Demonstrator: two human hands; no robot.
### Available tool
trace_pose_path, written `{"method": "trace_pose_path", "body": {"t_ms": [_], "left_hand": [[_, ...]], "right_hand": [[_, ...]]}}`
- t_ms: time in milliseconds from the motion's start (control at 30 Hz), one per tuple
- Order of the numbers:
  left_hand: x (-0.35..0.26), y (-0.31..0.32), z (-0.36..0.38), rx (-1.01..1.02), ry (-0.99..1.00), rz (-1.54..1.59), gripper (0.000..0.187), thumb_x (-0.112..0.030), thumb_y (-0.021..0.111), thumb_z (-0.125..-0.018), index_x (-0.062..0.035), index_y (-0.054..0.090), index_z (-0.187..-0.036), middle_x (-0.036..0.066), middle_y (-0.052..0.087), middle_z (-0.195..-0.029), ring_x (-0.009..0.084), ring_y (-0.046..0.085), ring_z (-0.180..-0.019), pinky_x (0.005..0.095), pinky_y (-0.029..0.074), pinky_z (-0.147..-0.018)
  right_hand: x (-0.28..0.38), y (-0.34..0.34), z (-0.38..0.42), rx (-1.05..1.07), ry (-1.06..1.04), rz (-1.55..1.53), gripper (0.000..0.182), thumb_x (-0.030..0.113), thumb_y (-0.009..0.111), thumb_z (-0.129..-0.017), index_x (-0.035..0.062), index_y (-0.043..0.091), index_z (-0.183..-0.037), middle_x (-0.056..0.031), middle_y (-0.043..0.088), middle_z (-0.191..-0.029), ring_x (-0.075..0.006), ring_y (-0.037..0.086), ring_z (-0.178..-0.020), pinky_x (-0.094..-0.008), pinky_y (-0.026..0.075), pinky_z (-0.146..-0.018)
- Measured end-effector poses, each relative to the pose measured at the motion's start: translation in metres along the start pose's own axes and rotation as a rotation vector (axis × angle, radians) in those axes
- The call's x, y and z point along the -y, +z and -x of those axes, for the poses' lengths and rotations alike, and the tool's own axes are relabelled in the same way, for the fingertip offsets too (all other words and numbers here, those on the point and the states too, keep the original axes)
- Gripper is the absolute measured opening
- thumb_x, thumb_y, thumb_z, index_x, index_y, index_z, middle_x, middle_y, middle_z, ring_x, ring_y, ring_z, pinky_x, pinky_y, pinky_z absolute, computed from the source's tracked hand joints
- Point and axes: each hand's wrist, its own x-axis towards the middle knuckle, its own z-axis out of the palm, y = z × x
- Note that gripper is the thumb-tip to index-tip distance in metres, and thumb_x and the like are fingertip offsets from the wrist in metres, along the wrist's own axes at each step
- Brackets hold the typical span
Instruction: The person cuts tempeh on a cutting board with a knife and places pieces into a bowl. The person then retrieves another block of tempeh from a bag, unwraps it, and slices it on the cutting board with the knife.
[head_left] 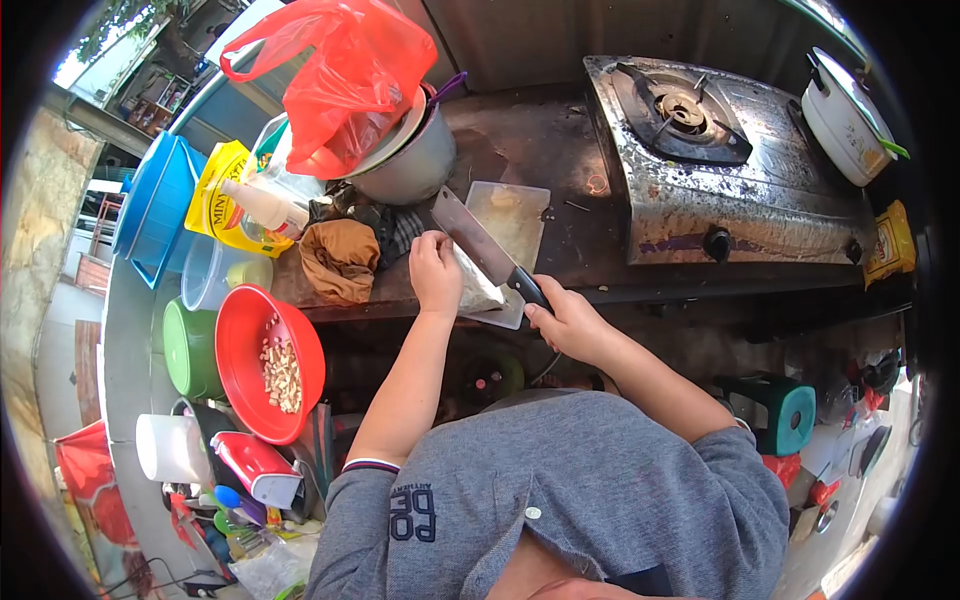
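My right hand (572, 322) is wrapped round the black handle of a cleaver (475, 238), whose broad blade points up and to the left. Under the blade lies a pale item (478, 287), partly hidden, on a translucent rectangular board (512, 215). My left hand (436, 272) is at the left side of the blade and rests by the pale item, with its fingers curled; the fingertips are partly hidden. A crumpled brown cloth (340, 260) lies left of that hand.
A dirty gas stove (690, 190) stands at the right with a white pot (843, 120). A red bag (350, 85) sits over a grey pot (415, 165). At the left are a red basin (235, 350) holding pale pieces, a green container (190, 350) and a blue basin (150, 205).
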Motion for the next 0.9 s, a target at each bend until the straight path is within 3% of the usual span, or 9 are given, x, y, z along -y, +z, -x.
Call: {"method": "trace_pose_path", "body": {"t_ms": [233,333,400,433,500,533,767,833,900], "left_hand": [[0.0,0.0,0.005,-0.04,0.094,0.002,0.005,-0.009,0.057,-0.087,-0.0037,0.055,-0.087,0.012,0.056,-0.087,0.0326,0.054,-0.084,0.0408,0.043,-0.074],[-0.001,0.001,0.004,-0.072,0.083,0.092,0.006,-0.009,0.056,-0.089,-0.0036,0.056,-0.089,0.012,0.056,-0.089,0.0303,0.054,-0.081,0.0381,0.045,-0.073],[0.004,0.002,-0.001,-0.079,0.055,0.123,0.006,-0.009,0.056,-0.09,-0.0036,0.056,-0.091,0.009,0.056,-0.087,0.0243,0.055,-0.079,0.0342,0.045,-0.072],[0.007,0.002,0.0,-0.08,0.016,0.153,0.006,-0.01,0.056,-0.092,-0.0036,0.056,-0.092,0.006,0.056,-0.085,0.0182,0.055,-0.077,0.0304,0.045,-0.072],[0.011,0.002,0.001,-0.065,-0.044,0.267,0.007,-0.011,0.056,-0.093,-0.0037,0.055,-0.093,0.004,0.056,-0.084,0.0145,0.053,-0.076,0.0282,0.045,-0.072],[0.012,0.002,0.002,-0.045,-0.099,0.383,0.008,-0.012,0.055,-0.094,-0.0038,0.055,-0.094,0.002,0.055,-0.082,0.0109,0.052,-0.076,0.026,0.044,-0.072],[0.021,-0.003,0.009,-0.049,-0.091,0.427,0.009,-0.013,0.051,-0.097,-0.0051,0.053,-0.094,-0.002,0.049,-0.08,0.0069,0.045,-0.074,0.0223,0.041,-0.07],[0.019,-0.008,0.013,-0.041,-0.086,0.469,0.009,-0.013,0.051,-0.097,-0.0051,0.053,-0.094,-0.002,0.049,-0.081,0.0068,0.045,-0.075,0.0222,0.041,-0.071],[0.013,-0.013,0.013,-0.009,-0.056,0.431,0.009,-0.012,0.052,-0.097,-0.0034,0.053,-0.093,0.001,0.052,-0.082,0.0098,0.047,-0.074,0.0248,0.042,-0.07]], "right_hand": [[-0.011,0.009,-0.03,0.025,0.042,-0.328,0.038,0.017,0.051,-0.095,-0.0034,0.04,-0.125,-0.0063,0.055,-0.075,-0.0113,0.051,-0.053,-0.0278,0.045,-0.046],[-0.009,0.008,-0.032,0.079,0.121,-0.368,0.033,0.019,0.048,-0.098,-0.0002,0.042,-0.124,-0.0027,0.052,-0.078,-0.0059,0.047,-0.056,-0.0241,0.043,-0.047],[-0.006,0.003,-0.023,0.01,0.013,-0.273,0.037,0.021,0.049,-0.096,-0.0007,0.044,-0.126,-0.009,0.058,-0.081,-0.0167,0.057,-0.059,-0.032,0.049,-0.053],[-0.011,0.0,-0.021,0.012,0.014,-0.275,0.037,0.021,0.049,-0.096,-0.0007,0.044,-0.126,-0.009,0.058,-0.081,-0.0167,0.057,-0.059,-0.032,0.049,-0.053],[-0.021,-0.01,-0.015,-0.416,-0.494,0.412,0.036,0.023,0.049,-0.095,0.0033,0.048,-0.125,-0.0137,0.061,-0.091,-0.0281,0.062,-0.074,-0.0389,0.051,-0.065],[-0.014,-0.018,-0.007,-0.356,-0.246,0.479,0.035,0.023,0.053,-0.093,0.0062,0.05,-0.123,-0.0168,0.06,-0.096,-0.0354,0.06,-0.088,-0.0434,0.05,-0.074],[-0.045,-0.028,-0.034,-0.349,-0.321,0.844,0.041,0.017,0.063,-0.084,0.0075,0.052,-0.123,-0.014,0.055,-0.099,-0.0339,0.057,-0.096,-0.0426,0.048,-0.081],[-0.021,-0.022,-0.046,-0.51,-0.616,0.838,0.045,0.015,0.065,-0.082,0.0077,0.052,-0.124,-0.0129,0.054,-0.104,-0.0336,0.055,-0.101,-0.0418,0.047,-0.083],[-0.006,-0.007,-0.065,-0.205,-0.529,0.526,0.048,0.015,0.063,-0.083,0.0105,0.049,-0.128,-0.0141,0.056,-0.107,-0.0339,0.058,-0.09,-0.042,0.049,-0.078]]}}
